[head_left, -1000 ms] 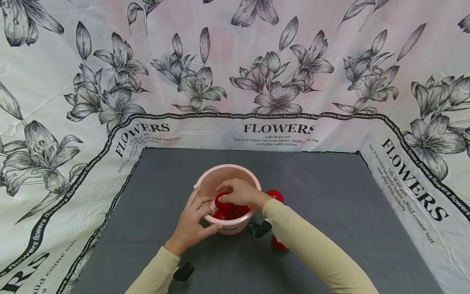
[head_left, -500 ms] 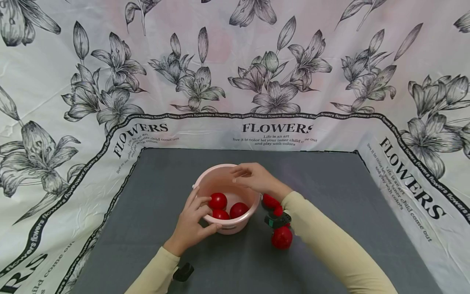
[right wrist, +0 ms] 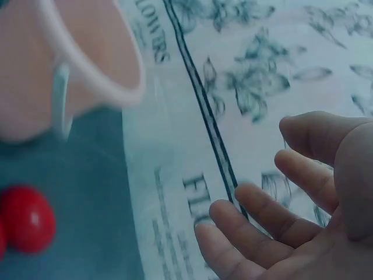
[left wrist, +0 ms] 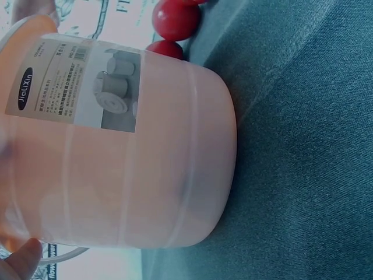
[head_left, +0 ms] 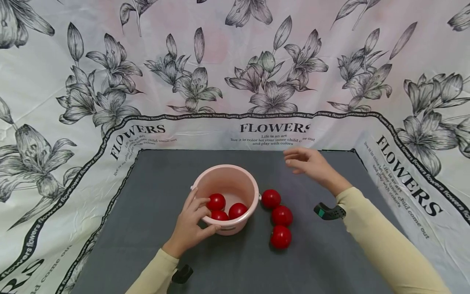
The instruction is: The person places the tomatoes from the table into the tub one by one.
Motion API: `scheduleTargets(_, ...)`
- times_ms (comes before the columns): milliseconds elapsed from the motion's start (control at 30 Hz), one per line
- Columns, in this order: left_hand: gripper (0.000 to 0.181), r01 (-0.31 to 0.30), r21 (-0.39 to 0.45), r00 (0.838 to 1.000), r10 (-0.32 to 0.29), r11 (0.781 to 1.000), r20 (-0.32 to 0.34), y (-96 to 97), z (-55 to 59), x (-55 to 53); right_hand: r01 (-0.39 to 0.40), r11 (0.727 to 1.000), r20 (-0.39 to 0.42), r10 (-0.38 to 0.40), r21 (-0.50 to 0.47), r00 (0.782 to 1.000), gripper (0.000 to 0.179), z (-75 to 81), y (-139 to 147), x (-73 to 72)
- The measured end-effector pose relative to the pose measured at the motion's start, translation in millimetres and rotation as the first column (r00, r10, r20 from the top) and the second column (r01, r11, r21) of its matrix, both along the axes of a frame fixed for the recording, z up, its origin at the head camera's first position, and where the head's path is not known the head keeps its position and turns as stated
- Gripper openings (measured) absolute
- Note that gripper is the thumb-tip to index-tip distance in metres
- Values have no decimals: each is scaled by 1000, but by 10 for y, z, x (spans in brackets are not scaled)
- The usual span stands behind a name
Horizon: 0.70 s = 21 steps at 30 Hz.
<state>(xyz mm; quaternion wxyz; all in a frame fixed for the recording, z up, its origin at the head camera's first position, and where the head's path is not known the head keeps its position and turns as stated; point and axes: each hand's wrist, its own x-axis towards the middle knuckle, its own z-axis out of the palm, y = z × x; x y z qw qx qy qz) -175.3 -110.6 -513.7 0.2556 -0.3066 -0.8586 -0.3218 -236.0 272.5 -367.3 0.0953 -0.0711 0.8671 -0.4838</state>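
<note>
Near the middle of the gray mat I see a pink bucket. It stands upright. My left hand grips it at about 7 o'clock on its rim, with the thumb on the outside wall and the fingers curled over the edge. From the left wrist view I see the bucket's side and its white label up close, and only a bit of one fingertip shows at the bottom.

Inside the bucket lie three red balls. They sit close together on the side near me.

At 3 o'clock from the bucket, three more red balls rest on the mat. The first loose ball is just beside the bucket. The second loose ball and the third loose ball sit in a row toward me.

My right hand hangs above the mat at 2 o'clock from the bucket, well apart from it. Its fingers are loose and spread, and it holds nothing.

Behind the mat hangs a white flower cloth.
</note>
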Motion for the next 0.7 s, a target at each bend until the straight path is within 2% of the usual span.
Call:
scheduleTargets(133,63,-7,3,1000,7,1000,-2,-14,-2,4,33,999,14,-34,24,999,52,-51,260,128)
scheduleTargets(367,63,-6,-1,1000,6,1000,-18,-17,-12,0,54,998,10,-55,25,998,55,-239,608,332)
scheduleTargets(500,61,-2,8,1000,2,1000,-1,-15,-7,4,55,998,9,-55,8,998,55,-362,719,416)
scheduleTargets(700,63,-2,11,1000,2,1000,4,-7,-12,-1,58,997,35,-56,-41,998,54,-598,738,491)
